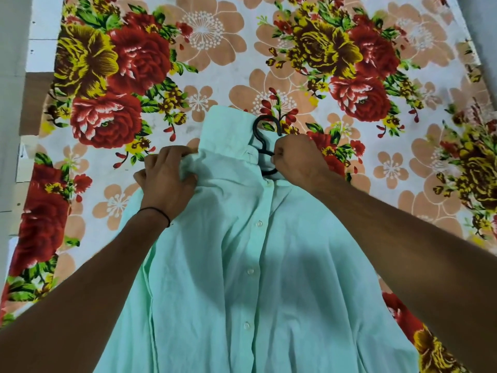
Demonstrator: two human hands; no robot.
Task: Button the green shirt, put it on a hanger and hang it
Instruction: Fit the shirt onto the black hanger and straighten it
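The pale green shirt (242, 265) lies front up on the bed, its placket buttoned down the middle. A black hanger (262, 135) pokes its hook out of the collar opening; the rest of it is hidden inside the shirt. My left hand (168, 176) bunches the shirt's left shoulder fabric beside the collar. My right hand (295, 160) is closed at the base of the hanger's hook, at the right side of the collar.
The shirt rests on a floral bedsheet (220, 63) with red, yellow and peach flowers. A white wall or panel edge (40, 30) runs along the left of the bed, and grey floor (484, 36) shows at the far right.
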